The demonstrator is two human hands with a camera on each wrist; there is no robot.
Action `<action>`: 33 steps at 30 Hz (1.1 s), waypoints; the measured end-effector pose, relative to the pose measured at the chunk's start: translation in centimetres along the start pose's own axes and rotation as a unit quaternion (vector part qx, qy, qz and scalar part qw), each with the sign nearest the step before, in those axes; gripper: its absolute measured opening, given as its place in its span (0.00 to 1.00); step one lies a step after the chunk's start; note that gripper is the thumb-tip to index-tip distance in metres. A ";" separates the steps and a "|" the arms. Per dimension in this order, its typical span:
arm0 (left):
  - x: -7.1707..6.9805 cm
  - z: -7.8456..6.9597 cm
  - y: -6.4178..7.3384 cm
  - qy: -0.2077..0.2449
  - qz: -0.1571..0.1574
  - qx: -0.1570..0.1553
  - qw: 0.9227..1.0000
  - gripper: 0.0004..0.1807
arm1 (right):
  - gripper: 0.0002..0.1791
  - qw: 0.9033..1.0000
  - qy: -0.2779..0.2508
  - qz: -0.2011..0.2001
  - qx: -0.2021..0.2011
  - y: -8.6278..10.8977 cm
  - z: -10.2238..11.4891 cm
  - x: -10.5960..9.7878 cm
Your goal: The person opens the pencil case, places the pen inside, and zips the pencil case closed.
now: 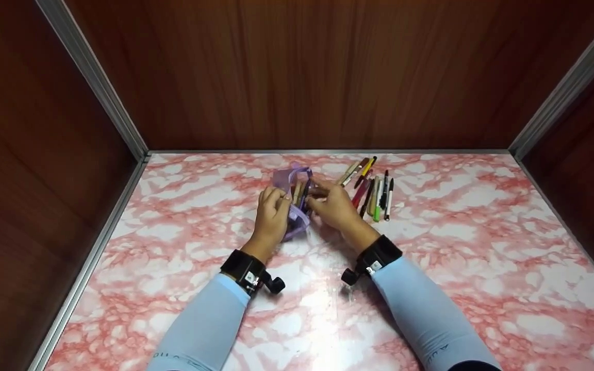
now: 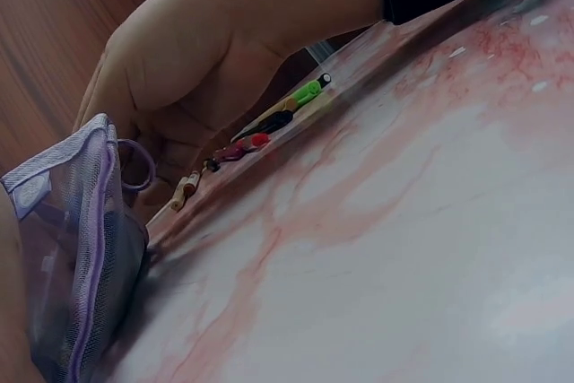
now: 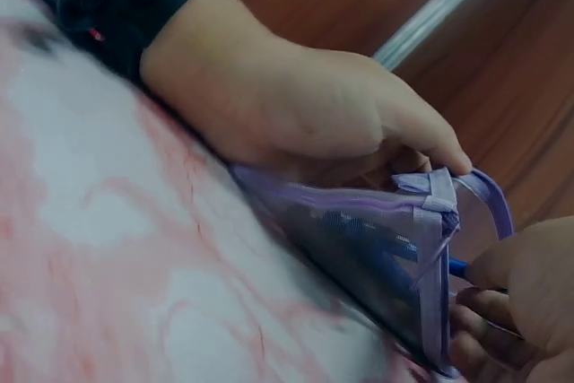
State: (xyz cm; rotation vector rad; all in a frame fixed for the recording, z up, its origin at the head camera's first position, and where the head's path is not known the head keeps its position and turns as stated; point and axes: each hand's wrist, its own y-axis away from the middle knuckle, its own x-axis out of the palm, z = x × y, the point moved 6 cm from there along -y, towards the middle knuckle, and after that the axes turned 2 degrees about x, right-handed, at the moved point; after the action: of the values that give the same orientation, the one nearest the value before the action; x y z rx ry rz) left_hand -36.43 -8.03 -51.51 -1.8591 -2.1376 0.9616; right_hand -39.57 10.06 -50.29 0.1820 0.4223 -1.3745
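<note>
My left hand (image 1: 272,211) grips a see-through purple mesh pencil pouch (image 1: 298,220) by its side, thumb near the unzipped opening. Several pens and markers lie inside the pouch, seen through its mouth in the head view. At that mouth is my right hand (image 1: 335,205), its fingers curled in from the right. In the right wrist view its fingertips pinch the end of a blue pen (image 3: 458,267), whose length runs into the pouch. A purple loop (image 3: 491,204) stands up from the pouch's end.
Right of the pouch lie several loose pens and markers, among them a green-capped pen (image 1: 377,212), a yellow-and-black pen (image 1: 365,171) and a white pen with black ends (image 1: 390,198). Brown wood-look panels (image 1: 297,77) enclose the red-and-white marbled table (image 1: 199,309) at back and sides.
</note>
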 end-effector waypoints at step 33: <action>-0.1 0.1 0.0 0.000 0.005 -0.010 1.000 0.11 | 0.19 0.968 0.217 -0.114 0.059 0.9 -3.8 -17.9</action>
State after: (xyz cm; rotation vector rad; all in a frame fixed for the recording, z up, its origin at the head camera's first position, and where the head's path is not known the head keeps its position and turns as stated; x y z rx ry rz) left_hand -36.46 -8.12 -51.59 -1.8805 -2.1482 0.9459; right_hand -41.85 27.86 -46.83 0.5524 0.7448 -1.5877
